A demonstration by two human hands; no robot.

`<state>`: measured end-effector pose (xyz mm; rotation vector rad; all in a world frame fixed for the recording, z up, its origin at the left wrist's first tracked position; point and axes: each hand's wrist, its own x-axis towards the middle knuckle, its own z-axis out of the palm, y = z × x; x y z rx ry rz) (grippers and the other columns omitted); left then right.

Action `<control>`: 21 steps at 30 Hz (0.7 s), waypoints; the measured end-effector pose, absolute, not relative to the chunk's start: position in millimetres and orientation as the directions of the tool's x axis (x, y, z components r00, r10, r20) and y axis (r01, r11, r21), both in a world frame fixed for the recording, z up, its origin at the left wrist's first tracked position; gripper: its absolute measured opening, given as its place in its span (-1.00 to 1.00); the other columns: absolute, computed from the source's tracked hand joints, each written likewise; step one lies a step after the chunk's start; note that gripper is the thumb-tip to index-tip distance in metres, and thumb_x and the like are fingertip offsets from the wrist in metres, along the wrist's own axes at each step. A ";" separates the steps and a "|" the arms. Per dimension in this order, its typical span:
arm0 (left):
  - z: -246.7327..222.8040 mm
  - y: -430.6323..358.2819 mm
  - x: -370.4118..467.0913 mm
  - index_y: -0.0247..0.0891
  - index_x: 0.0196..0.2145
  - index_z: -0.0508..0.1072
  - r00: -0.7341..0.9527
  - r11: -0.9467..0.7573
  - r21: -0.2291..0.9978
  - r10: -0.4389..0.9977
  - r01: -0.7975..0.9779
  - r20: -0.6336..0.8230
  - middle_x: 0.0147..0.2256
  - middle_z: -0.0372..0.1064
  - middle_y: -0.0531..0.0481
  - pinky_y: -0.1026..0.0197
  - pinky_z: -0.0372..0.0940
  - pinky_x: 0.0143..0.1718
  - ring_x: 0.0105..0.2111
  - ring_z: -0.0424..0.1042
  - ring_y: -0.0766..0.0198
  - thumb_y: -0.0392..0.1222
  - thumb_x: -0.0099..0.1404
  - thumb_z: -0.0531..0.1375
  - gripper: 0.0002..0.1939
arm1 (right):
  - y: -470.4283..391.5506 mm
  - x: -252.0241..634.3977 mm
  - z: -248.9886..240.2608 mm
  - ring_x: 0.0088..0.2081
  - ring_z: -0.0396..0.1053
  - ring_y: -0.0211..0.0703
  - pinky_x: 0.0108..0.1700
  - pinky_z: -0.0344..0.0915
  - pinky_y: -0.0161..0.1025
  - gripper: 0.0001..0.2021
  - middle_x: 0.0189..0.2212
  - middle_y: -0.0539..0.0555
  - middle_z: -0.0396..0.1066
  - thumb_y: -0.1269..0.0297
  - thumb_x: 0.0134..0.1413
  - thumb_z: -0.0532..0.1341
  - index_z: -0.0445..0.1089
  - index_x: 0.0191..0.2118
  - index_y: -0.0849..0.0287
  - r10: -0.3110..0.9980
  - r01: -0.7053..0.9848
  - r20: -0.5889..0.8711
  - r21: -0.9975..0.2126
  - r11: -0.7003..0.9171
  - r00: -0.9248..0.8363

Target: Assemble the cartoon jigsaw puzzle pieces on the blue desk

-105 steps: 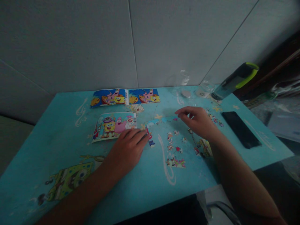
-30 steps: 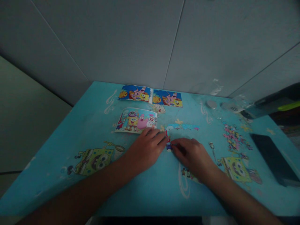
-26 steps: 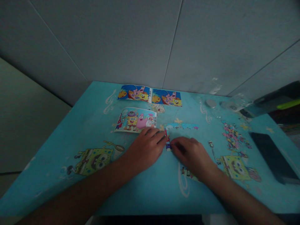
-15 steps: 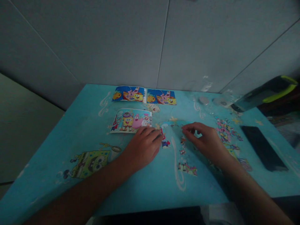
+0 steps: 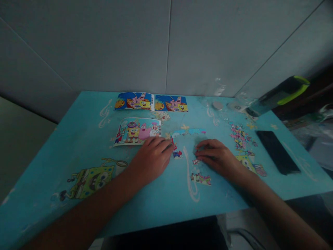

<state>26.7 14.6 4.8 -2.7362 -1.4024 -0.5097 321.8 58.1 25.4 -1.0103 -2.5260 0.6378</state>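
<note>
My left hand [image 5: 154,158] rests on the table, fingers slightly bent and apart, its tips at the left side of a partly joined puzzle border [image 5: 191,131]. Below its top strip, a small joined section [image 5: 178,155] lies beside those fingertips. My right hand [image 5: 217,154] is bent over the table right of the border, thumb and fingers near a small loose piece [image 5: 196,161]; anything between them is too small to make out. Nearer me lies another joined section [image 5: 201,178]. A picture card [image 5: 137,131] lies beyond my left hand.
Two blue picture cards [image 5: 134,101] lie at the back. Loose puzzle pieces [image 5: 240,135] are heaped right of my right hand, beside a black phone [image 5: 278,152]. A dark bottle [image 5: 278,95] and a round lid [image 5: 218,105] are at the back right.
The view has shifted, so things appear further left. My right hand has moved down from the border's top strip toward the small pieces, uncovering the strip's right end. My left hand stays beside the border.
</note>
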 end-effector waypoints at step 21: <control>-1.1 15.5 23.6 -0.25 0.12 0.48 0.553 -0.620 0.131 0.761 0.773 0.340 0.12 0.43 -0.13 -0.13 0.26 0.12 0.09 0.37 -0.01 -0.31 0.41 0.17 -0.66 | 44.9 430.1 25.4 -0.04 0.49 0.02 -0.03 0.48 -0.02 -0.83 -0.04 0.12 0.50 0.20 0.33 0.19 0.50 -0.07 0.01 0.933 0.825 0.173 -0.437 0.360 -0.315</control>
